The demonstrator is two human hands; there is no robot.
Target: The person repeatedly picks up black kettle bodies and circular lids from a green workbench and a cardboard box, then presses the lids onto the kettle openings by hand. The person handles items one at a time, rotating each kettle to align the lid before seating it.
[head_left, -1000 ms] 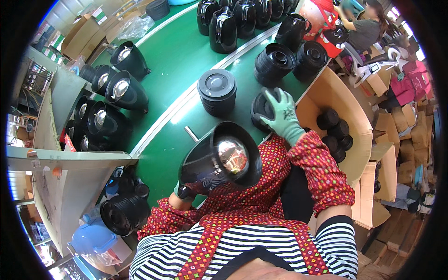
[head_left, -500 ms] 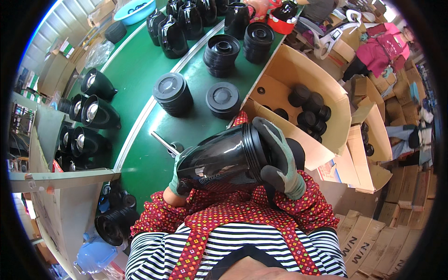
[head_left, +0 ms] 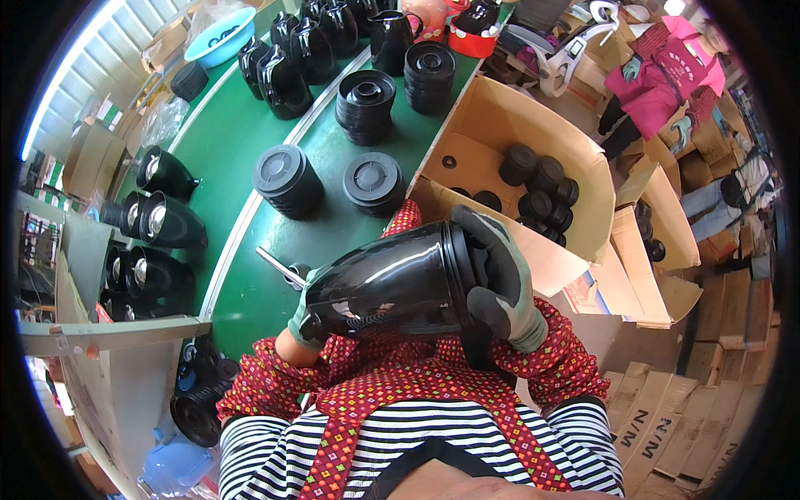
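Note:
A glossy black jug (head_left: pixel 383 279) lies on its side in front of my chest, its wide end to the right. My left hand (head_left: pixel 303 321), gloved, holds the narrower end from the far left; the jug hides most of its fingers. My gloved right hand (head_left: pixel 508 292) is curled around a round black base (head_left: pixel 461 271) at the wide end, thumb below and fingers above. Just beyond the left hand, a metal rod (head_left: pixel 279 265) sticks up at a slant over the green table (head_left: pixel 250 304). Stacks of round black caps (head_left: pixel 287 179) stand farther back.
Upright black jugs (head_left: pixel 285 83) crowd the table's far end, beside a blue basin (head_left: pixel 220 40). At the left lie several black jugs (head_left: pixel 171 221) with shiny openings. A cardboard box (head_left: pixel 575 162) with black round parts adjoins the right edge. A person in pink (head_left: pixel 667 79) stands beyond.
My view has shifted slightly, so the table things sit farther left. The jug is a little more level, and fewer ridges show at its wide end beside my right hand.

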